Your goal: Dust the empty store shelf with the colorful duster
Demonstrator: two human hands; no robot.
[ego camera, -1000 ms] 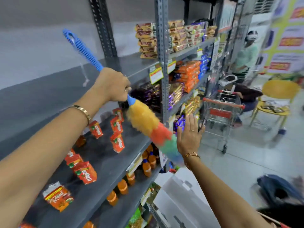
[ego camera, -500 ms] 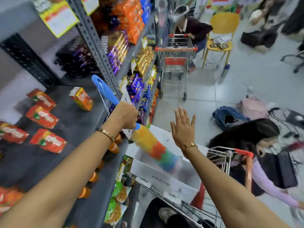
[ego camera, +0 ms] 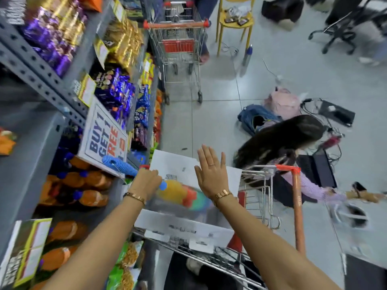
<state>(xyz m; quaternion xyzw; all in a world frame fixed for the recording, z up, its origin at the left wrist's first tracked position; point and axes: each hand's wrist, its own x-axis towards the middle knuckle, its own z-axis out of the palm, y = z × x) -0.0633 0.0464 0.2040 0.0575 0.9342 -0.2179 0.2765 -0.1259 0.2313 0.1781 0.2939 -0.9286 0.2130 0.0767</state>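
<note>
Low centre of the frame, the left hand (ego camera: 146,182) grips the blue handle of the colorful duster (ego camera: 180,193), its blurred head over a white box (ego camera: 184,225). The right hand (ego camera: 211,174) is spread flat beside it. Left of centre, a sign (ego camera: 104,139) reads "BUY 1 GET 1 FREE".

The duster (ego camera: 167,185) has a ribbed blue handle and a fluffy head in yellow, orange-red and green bands. It lies nearly level, the handle end toward the shelf (ego camera: 27,147), the head blurred above a white box. The grey shelf stands at the left; the duster does not touch it.
</note>
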